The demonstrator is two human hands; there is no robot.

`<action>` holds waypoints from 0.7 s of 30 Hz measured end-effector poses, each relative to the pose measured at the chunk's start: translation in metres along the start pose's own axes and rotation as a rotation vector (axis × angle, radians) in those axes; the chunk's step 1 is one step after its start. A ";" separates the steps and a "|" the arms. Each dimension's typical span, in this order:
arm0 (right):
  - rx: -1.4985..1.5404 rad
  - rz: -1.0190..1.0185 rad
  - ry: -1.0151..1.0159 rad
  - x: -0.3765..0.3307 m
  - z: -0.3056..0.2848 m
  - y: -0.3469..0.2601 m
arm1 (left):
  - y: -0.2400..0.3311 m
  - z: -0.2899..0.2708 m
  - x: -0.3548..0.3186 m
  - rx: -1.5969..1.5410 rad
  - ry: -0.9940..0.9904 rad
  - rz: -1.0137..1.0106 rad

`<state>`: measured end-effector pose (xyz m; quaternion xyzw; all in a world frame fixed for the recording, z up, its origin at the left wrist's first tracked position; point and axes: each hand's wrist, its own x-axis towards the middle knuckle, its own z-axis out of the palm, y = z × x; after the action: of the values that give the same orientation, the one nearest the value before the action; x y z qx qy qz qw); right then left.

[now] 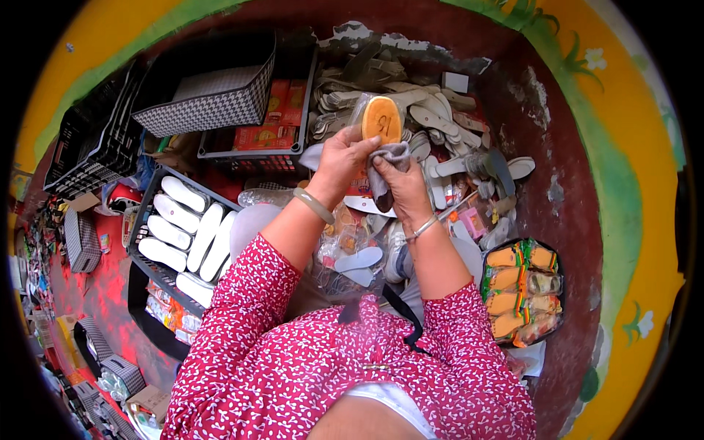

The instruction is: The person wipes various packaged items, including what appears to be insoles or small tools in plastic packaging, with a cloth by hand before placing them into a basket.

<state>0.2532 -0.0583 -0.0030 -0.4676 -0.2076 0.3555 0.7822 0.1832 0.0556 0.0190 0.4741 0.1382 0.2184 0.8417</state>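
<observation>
My left hand (342,160) holds up an orange shoe sole (382,119) that sits in a clear plastic wrapper. My right hand (402,183) grips a grey cloth (387,167) pressed against the lower end of the sole. Both wrists wear bangles, and my red patterned sleeves come up from the bottom of the view. Beneath my hands lies a heap of loose white and grey soles and small packets.
A black crate (144,236) of white soles stands at my left. A black bowl (487,258) of wrapped orange soles sits at my right. Behind are a checked basket (209,108), a crate with red boxes (265,136) and a pile of grey soles (440,117).
</observation>
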 end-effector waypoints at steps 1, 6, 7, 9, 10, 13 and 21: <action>-0.056 0.017 -0.013 0.001 0.002 -0.004 | -0.002 -0.002 0.002 -0.033 0.000 0.020; -0.168 0.150 -0.087 0.007 -0.006 -0.015 | -0.010 -0.002 0.002 -0.104 0.069 0.077; -0.129 0.197 -0.097 0.007 -0.007 -0.017 | -0.014 -0.004 0.003 -0.141 0.061 0.079; -0.095 0.281 -0.100 0.003 -0.005 -0.015 | -0.011 -0.007 0.008 -0.172 0.118 0.136; -0.078 0.321 -0.101 0.001 -0.004 -0.014 | -0.008 -0.009 0.010 -0.187 0.144 0.164; -0.046 0.321 -0.050 -0.003 0.005 -0.011 | -0.005 -0.015 0.013 -0.267 0.174 0.187; -0.096 0.331 -0.089 -0.004 0.002 -0.009 | 0.006 -0.030 0.020 -0.328 0.419 0.224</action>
<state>0.2526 -0.0635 0.0062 -0.5160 -0.1791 0.4895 0.6798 0.1856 0.0906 0.0087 0.2885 0.2186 0.4225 0.8309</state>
